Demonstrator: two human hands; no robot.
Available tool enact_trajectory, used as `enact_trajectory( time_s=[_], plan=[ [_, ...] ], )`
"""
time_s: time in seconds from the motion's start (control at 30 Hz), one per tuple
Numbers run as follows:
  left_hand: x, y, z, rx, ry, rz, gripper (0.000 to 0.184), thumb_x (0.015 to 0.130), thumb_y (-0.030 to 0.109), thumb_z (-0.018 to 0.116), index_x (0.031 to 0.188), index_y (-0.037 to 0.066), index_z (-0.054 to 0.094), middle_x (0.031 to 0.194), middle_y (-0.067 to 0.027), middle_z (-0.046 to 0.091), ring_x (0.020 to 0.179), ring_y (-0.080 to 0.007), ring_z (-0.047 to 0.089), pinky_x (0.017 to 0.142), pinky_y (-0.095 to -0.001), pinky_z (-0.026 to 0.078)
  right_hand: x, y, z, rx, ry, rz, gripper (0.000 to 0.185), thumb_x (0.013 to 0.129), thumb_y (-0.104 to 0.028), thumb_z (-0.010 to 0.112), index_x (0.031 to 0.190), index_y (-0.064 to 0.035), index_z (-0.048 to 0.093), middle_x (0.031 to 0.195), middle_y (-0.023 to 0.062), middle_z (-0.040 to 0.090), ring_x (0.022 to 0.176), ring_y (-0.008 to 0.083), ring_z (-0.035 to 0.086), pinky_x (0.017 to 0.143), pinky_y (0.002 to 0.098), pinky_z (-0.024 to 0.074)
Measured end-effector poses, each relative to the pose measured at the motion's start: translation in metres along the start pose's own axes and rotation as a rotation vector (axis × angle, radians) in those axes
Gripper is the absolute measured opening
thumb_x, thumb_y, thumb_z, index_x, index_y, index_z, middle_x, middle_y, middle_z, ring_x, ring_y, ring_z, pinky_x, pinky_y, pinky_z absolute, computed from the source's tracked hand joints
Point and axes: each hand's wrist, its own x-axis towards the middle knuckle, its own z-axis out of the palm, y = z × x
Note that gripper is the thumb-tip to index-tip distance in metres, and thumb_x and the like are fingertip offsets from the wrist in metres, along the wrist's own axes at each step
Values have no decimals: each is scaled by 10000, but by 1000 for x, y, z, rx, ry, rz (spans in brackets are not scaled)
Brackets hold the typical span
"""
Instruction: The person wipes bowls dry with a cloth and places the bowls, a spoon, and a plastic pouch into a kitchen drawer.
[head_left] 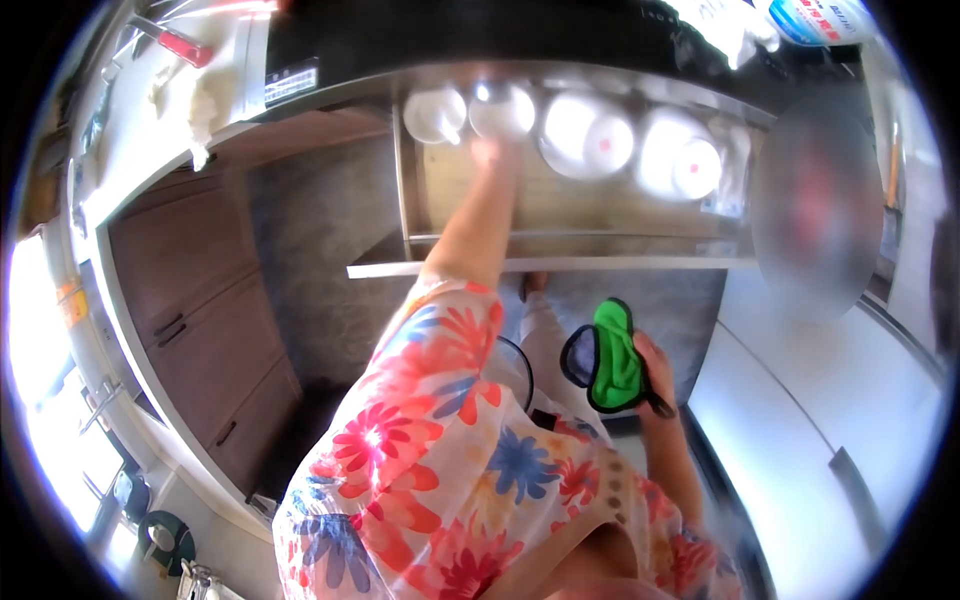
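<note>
My left hand (490,152) reaches into an open drawer (590,245) and is at the near edge of a white round bowl or cup (502,110). Glare and blur hide its fingers. Another white cup (434,115) stands just left of it. To the right in the drawer are white dishes (580,135), and farther right more white dishes (675,155), each group with a small red mark. Lower down, outside the drawer, my right hand (655,372) holds a green and grey cloth item with black edging (618,360) by its right side.
A dark counter or cooktop (450,35) lies beyond the drawer, with a blue and white container (815,20) at back right. Brown cabinets (190,300) are at left, white cabinet fronts (800,400) at right. A red-handled tool (180,45) lies top left.
</note>
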Motion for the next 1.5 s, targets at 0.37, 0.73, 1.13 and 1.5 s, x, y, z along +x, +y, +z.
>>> enact_trajectory(
  time_s=[0.37,0.73,1.13,1.5],
  plan=[
    [-16,16,2,-10,-43,-53,334,790,1,479,1118,-6,416,1087,-178,471,895,-330,552,629,-415,567,4,-9,3,-12,30,22,341,876,-223,490,1099,35,515,887,51,596,735,112,567,652,230,454],
    [-82,50,-64,20,-817,-84,246,832,197,519,870,-43,563,816,-167,606,620,-225,584,541,-317,478,6,-19,12,-65,-68,-47,303,880,-232,485,1032,25,536,854,48,591,736,124,568,660,255,459],
    [-213,456,-213,215,-345,493,268,840,120,526,1052,-44,511,830,-172,622,713,-256,631,583,-290,528,20,-40,110,-168,-409,-14,305,885,-239,487,1045,15,547,959,96,617,828,166,606,734,281,485],
    [-54,744,-315,-5,124,551,1021,687,666,532,1355,104,2,1150,-353,347,783,-447,574,625,-460,545,3,14,280,-300,-313,-1,280,897,-205,466,1042,22,544,940,90,612,813,157,599,729,277,478]
  ],
)
